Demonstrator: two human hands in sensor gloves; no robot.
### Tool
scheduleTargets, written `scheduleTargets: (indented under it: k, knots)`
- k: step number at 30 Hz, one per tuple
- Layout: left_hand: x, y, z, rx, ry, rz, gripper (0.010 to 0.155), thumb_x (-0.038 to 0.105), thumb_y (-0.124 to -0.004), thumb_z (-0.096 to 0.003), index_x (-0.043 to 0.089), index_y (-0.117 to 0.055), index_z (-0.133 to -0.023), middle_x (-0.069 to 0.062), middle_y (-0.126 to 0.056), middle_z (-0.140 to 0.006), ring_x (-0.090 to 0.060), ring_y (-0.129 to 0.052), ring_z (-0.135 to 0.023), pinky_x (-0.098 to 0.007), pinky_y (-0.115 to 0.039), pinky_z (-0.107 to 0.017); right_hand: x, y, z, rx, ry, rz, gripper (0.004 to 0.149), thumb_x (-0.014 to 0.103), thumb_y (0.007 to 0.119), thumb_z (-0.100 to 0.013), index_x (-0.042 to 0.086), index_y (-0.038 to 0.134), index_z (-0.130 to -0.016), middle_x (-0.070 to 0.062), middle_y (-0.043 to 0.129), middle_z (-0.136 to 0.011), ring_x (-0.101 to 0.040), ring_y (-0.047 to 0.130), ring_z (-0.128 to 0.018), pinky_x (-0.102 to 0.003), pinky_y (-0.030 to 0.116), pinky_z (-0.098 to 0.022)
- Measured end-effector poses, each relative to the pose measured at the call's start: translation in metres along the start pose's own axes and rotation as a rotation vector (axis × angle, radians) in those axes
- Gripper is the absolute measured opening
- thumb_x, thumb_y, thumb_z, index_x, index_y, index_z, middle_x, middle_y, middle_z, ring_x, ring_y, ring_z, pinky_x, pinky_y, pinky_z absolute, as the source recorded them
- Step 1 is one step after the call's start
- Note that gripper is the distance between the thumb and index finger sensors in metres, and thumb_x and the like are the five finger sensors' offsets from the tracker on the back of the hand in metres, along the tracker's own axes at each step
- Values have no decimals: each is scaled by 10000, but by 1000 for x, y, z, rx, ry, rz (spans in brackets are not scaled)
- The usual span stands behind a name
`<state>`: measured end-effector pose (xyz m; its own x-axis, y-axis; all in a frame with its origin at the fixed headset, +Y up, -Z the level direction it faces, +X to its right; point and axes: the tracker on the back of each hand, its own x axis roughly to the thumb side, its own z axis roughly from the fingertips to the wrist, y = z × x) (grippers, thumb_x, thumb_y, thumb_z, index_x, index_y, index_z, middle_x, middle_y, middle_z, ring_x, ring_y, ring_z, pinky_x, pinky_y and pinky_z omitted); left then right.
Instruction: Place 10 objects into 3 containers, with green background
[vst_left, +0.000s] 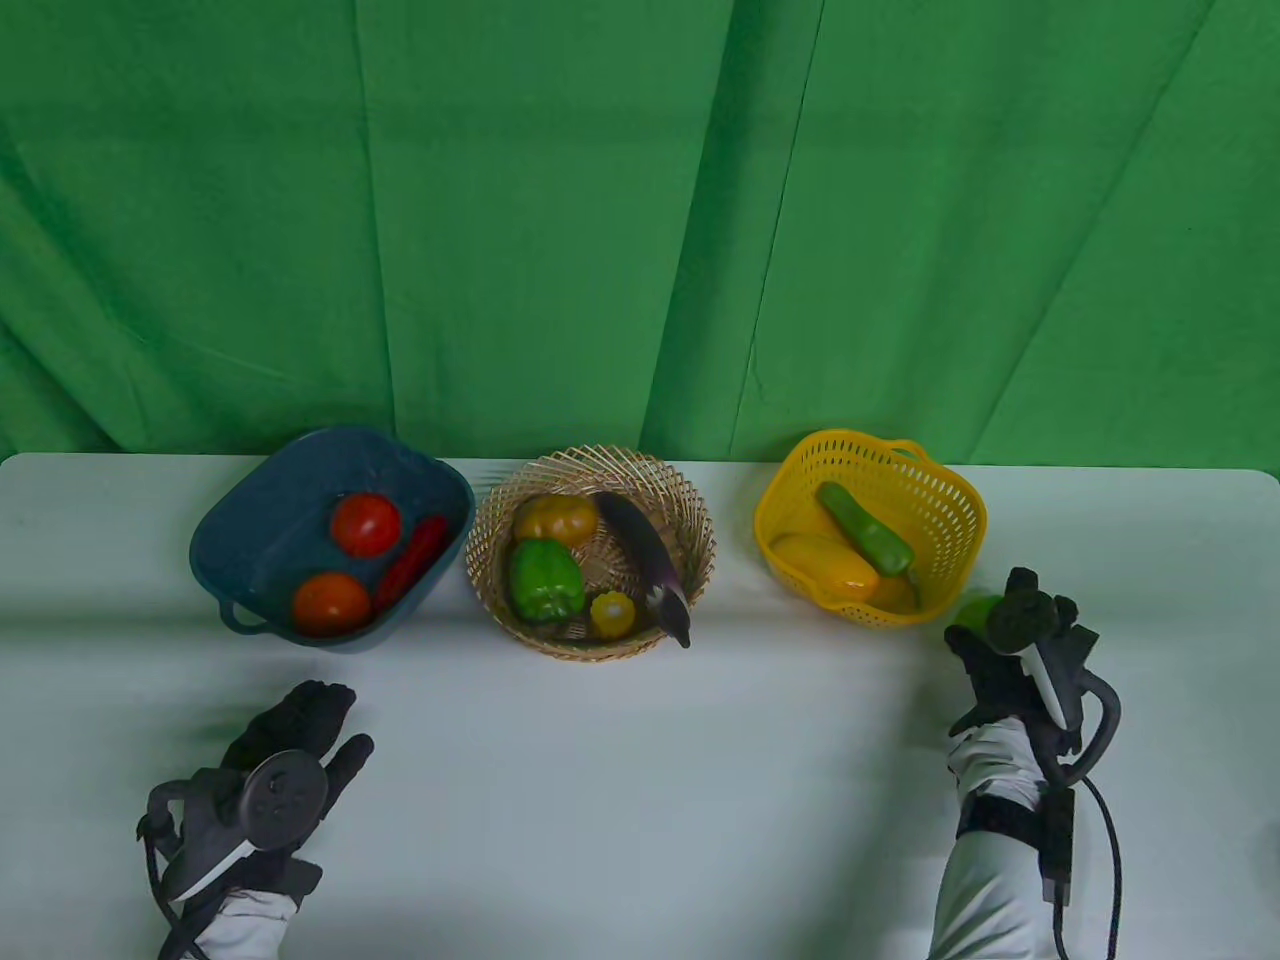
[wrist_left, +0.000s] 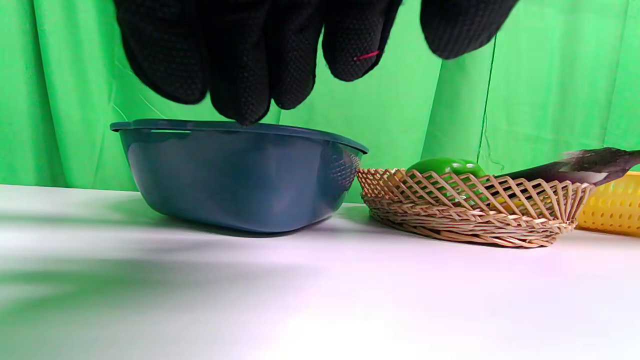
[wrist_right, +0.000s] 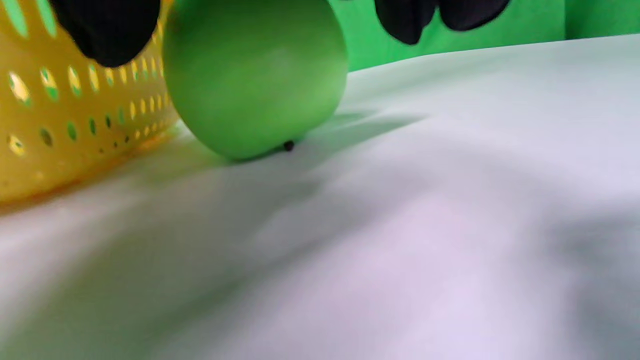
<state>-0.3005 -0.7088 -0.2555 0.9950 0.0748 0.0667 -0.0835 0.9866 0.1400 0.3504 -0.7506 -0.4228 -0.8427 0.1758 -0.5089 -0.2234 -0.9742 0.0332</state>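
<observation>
A green round fruit rests on the white table beside the yellow basket. My right hand is over it. In the right wrist view the fruit sits on the table with one finger at its left and other fingers apart from it on the right. My left hand hovers open and empty in front of the blue bowl; its fingers hang above the bowl's rim.
The blue bowl holds two tomatoes and a red chili. The wicker basket holds a green pepper, an orange pepper, a small yellow item and an eggplant. The yellow basket holds a green vegetable and yellow fruit.
</observation>
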Motion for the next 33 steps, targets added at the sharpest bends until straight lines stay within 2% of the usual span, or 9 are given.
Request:
scheduleTargets:
  k: [3,6,12,18,26,30,33]
  knots:
    - [0,1,0,0,2,0,627,584,-629,-567,271,-630,-1110,-125,-781,-1108,-343,-887,-934,-531,-764,-631,2,4,-1,0,2,33,932,585,720,-499,357,75,-1132,-260,162,-1232,-598,413,-1069,-732,415,-758]
    - [0,1,0,0,3,0,626,584,-628,-567,273,-630,-1109,-128,-781,-1108,-343,-888,-933,-532,-764,-631,2,8,-2,-7,10,48,903,567,727,-503,350,121,-1136,-247,243,-1232,-566,480,-1058,-711,452,-758]
    - [0,0,0,-9,3,-4,626,585,-628,-566,274,-631,-1109,-126,-779,-1110,-343,-887,-933,-531,-764,-631,5,4,-3,4,30,54,895,565,720,-511,322,135,-1143,-258,335,-1211,-514,567,-1023,-670,507,-753]
    - [1,1,0,-2,1,0,625,585,-629,-566,274,-632,-1109,-128,-781,-1109,-344,-887,-933,-531,-765,-631,11,-8,-3,-12,78,68,892,571,743,-498,278,227,-1165,-269,428,-1186,-493,637,-971,-650,552,-735]
    - [1,-1,-1,-8,0,8,626,585,-629,-566,273,-632,-1109,-126,-781,-1108,-344,-888,-933,-531,-765,-631,18,-26,5,-13,97,149,888,560,751,-505,274,235,-1170,-268,422,-1192,-496,625,-981,-655,546,-735]
    - [2,-1,-1,-10,-5,8,625,584,-629,-566,274,-633,-1108,-128,-782,-1108,-343,-888,-933,-531,-765,-630,23,-40,14,-76,84,206,887,555,750,-507,277,230,-1169,-267,410,-1196,-497,618,-988,-658,542,-738]
    - [3,1,0,-1,-12,13,626,584,-629,-566,273,-630,-1109,-127,-781,-1109,-342,-888,-933,-530,-766,-630,26,-52,20,-110,72,184,886,554,747,-509,275,226,-1169,-267,408,-1196,-496,619,-987,-657,543,-737]
